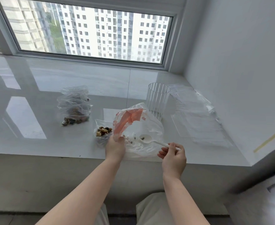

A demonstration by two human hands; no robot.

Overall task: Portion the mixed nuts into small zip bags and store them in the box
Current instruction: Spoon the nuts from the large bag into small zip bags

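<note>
Few nuts [132, 140] show through the crumpled big bag [140, 130]; the count is unclear. The left hand [114, 147] pinches the bag's near-left edge, its grip closed on the plastic. The right hand [173, 154] grips a white spoon [151, 140] by its handle, bowl inside the bag. A part-filled zip bag [103, 131] stands just left; filled bags [74, 105] lie farther left on the tabletop [36, 111].

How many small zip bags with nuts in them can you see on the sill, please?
At least 3: one open bag by the left hand, and two or more overlapping in the pile farther left; the exact number there is unclear.
</note>
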